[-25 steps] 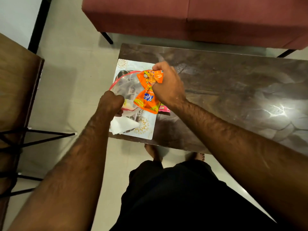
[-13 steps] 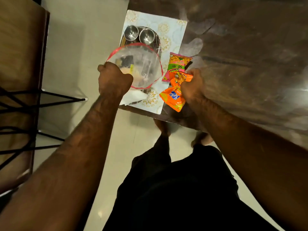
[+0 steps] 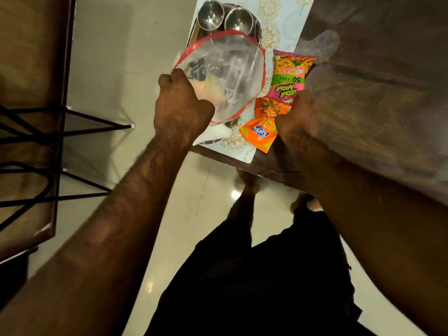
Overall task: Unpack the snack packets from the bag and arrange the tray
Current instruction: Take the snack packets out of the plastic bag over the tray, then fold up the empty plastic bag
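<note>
Left hand (image 3: 183,110) grips clear bag (image 3: 230,76); right hand (image 3: 299,120) holds orange packet (image 3: 260,132)

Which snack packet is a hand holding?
The orange packet, gripped by the right hand; the pink packet just lies flat beyond it.

light: dim, warm | glare: bright spot on floor (image 3: 116,69) | blur: motion smear across surface (image 3: 388,93), forearms soft | edges: wide-angle bending, dark corners

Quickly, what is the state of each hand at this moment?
Left hand: closed, gripping the rim of the clear plastic bag with red edge.
Right hand: closed, holding the orange snack packet.
</note>
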`<move>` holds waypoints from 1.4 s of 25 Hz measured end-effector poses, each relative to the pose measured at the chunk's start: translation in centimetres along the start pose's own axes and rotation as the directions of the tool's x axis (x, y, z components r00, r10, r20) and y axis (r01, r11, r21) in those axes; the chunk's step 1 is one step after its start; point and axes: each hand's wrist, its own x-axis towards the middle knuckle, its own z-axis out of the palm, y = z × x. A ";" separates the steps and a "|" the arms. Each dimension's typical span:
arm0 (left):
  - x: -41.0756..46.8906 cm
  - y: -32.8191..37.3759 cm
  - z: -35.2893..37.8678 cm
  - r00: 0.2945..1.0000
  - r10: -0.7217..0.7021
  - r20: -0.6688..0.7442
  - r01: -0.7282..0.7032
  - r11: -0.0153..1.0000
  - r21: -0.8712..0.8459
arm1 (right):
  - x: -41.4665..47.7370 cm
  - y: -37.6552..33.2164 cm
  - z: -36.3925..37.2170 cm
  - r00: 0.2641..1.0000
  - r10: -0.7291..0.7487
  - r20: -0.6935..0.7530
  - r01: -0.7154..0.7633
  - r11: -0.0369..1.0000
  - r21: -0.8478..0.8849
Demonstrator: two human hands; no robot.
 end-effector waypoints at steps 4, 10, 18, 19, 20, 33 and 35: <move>-0.8 0.8 -3.0 1.000 0.021 0.014 -0.020 0.994 -0.106 | -2.7 -3.0 -4.3 0.949 -0.313 0.047 0.315 0.948 -0.050; -1.2 2.6 -7.0 0.979 0.124 0.160 -0.023 0.855 -0.517 | -8.1 -13.2 -7.1 0.611 -0.711 0.348 0.555 0.698 0.452; -1.6 5.8 -8.6 0.983 0.184 0.028 -0.091 0.606 -0.790 | -11.3 -16.6 -11.3 0.706 -0.691 0.153 0.591 0.694 0.411; -1.3 6.0 -8.7 0.992 0.127 -0.005 -0.080 0.592 -0.802 | -11.2 -16.3 -12.1 0.726 -0.672 0.144 0.580 0.712 0.396; -1.0 6.1 -8.8 0.998 0.065 -0.008 -0.041 0.541 -0.840 | -11.0 -15.9 -13.0 0.757 -0.639 0.136 0.571 0.749 0.338; -4.5 10.8 -7.6 0.986 0.117 0.116 0.050 0.462 -0.885 | -11.9 -14.4 -16.1 0.851 -0.511 0.122 0.329 0.700 0.634; -4.4 10.9 -7.9 0.986 0.132 0.102 -0.007 0.642 -0.767 | -11.7 -14.2 -16.9 0.855 -0.517 0.042 0.401 0.711 0.577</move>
